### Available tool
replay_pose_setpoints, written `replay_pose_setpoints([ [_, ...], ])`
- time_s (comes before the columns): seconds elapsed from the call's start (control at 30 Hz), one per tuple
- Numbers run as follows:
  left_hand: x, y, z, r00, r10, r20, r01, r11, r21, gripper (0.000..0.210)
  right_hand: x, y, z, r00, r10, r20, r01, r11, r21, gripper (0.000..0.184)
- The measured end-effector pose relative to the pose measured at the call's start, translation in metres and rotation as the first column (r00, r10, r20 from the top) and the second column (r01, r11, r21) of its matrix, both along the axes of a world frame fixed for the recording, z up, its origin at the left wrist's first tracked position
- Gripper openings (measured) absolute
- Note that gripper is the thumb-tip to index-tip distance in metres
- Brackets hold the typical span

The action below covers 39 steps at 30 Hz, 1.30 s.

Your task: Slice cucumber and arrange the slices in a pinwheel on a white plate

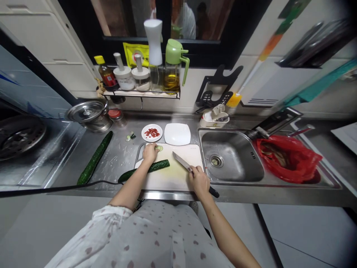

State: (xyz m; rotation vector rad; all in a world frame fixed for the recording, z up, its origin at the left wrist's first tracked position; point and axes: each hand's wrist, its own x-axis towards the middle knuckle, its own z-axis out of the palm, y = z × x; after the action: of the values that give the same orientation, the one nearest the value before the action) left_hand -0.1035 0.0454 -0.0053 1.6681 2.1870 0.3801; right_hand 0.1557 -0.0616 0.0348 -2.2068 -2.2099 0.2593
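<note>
My left hand (pixel 150 153) is at the upper left of the white cutting board (pixel 182 183), its fingertips closed on a pale cucumber slice (pixel 159 148). Beneath my left forearm lies a cut cucumber (pixel 158 165), its cut end facing right and its middle partly covered by the arm. My right hand (pixel 200 181) is wrapped round the black handle of a kitchen knife (pixel 182 161). The blade points up and left over the board, to the right of the cucumber. Whether the blade touches the board I cannot tell.
Behind the board stand a plate of chopped red pieces (pixel 152 133) and a white plate (pixel 177 134). A whole cucumber (pixel 95 158) and cucumber scraps (pixel 129 137) lie left. To the right are the sink (pixel 232 156) and a red bag (pixel 288 158); a lidded pot (pixel 90 115) stands back left.
</note>
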Motion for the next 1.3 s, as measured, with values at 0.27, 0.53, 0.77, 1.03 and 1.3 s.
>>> replay_pose_setpoints([
  [0.27,0.002,0.0,-0.003,0.999,-0.044,-0.019,0.043,0.999,-0.008,0.023,-0.002,0.004,0.003,0.996,-0.054,-0.067,0.052,0.998,-0.034,0.035],
  [0.53,-0.001,-0.002,-0.003,0.998,-0.062,0.011,0.062,0.998,0.0,0.023,-0.003,0.007,0.0,0.972,-0.105,-0.209,0.098,0.994,-0.045,0.03],
  [0.77,-0.003,-0.003,0.004,0.999,-0.014,0.033,0.014,1.0,-0.006,0.024,-0.008,0.01,0.002,0.945,-0.104,-0.311,0.081,0.993,-0.086,0.025],
  [1.03,0.009,-0.049,0.017,0.98,-0.162,0.117,0.149,0.982,0.114,0.022,-0.009,0.016,-0.002,0.926,-0.053,-0.374,0.023,0.996,-0.085,0.025],
  [1.3,0.014,-0.065,0.013,0.953,-0.267,0.145,0.244,0.957,0.157,0.026,-0.015,0.019,-0.007,0.932,-0.023,-0.361,-0.02,0.993,-0.117,0.026],
])
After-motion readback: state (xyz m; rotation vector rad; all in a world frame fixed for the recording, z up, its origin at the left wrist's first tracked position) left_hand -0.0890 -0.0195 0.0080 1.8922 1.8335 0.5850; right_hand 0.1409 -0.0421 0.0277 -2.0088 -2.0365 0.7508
